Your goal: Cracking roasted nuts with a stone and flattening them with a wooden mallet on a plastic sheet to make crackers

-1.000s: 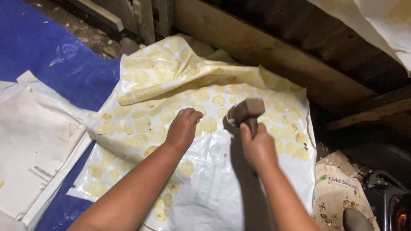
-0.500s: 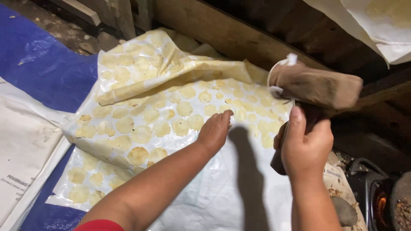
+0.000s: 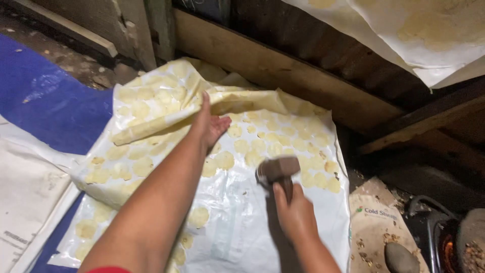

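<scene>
since half a second ago the mallet (image 3: 278, 169) has dropped from up by the right edge of the view to just over the white plastic sheet (image 3: 237, 222), and the left hand (image 3: 209, 124) has slid up to the folded-over flap (image 3: 166, 121).

right hand (image 3: 295, 212) is clenched round the mallet's handle, its blocky wooden head low over a bare patch of sheet beside the pale yellow discs (image 3: 225, 160). whether the head touches the sheet cannot be told. left hand is released, fingers spread, its edge against the flap, gripping nothing.

the sheet lies on the floor, over blue tarp (image 3: 55, 106), with a wooden beam (image 3: 283, 76) behind it. a printed sack (image 3: 376, 227) and a smooth stone (image 3: 399, 258) sit to the right, near a dark stove with a glow (image 3: 447, 247).

to do this well, i'd judge: bring the head down flat, so each disc spreads evenly rather than tearing at one edge. keep the left hand well apart from the strike spot while it holds the flap back. work row by row, so none is missed.
</scene>
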